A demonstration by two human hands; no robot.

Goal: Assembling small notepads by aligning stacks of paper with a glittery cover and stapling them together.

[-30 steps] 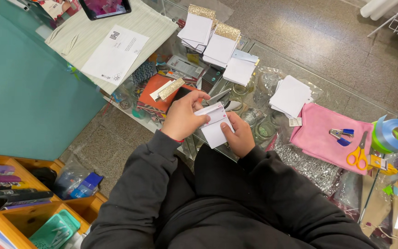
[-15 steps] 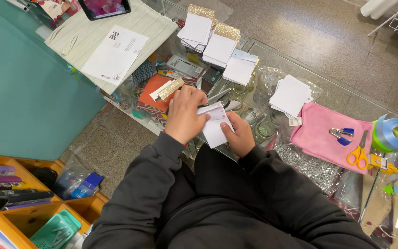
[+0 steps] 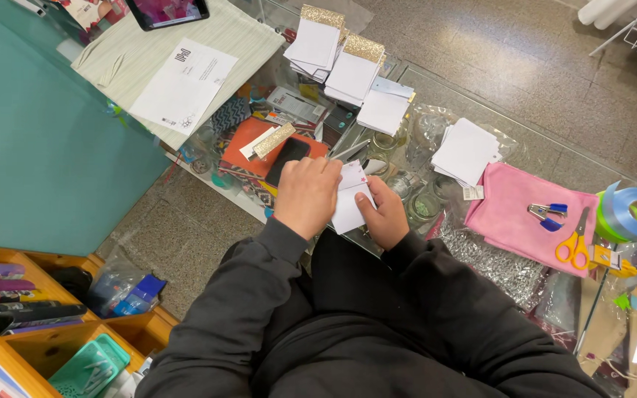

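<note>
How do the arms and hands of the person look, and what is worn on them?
Both arms are covered by long dark grey sleeves of soft, creased cloth, ending at the wrists. The left hand and right hand are bare: no gloves, and no rings or watch show. No markings show on the sleeves.

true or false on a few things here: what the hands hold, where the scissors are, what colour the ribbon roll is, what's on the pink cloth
1. Both hands, left hand and right hand, hold a white folded paper. True.
2. The scissors have green handles. False: yellow.
3. The ribbon roll is blue. True.
4. The small stapler lies on the envelope. False: it lies on the pink cloth.
</note>
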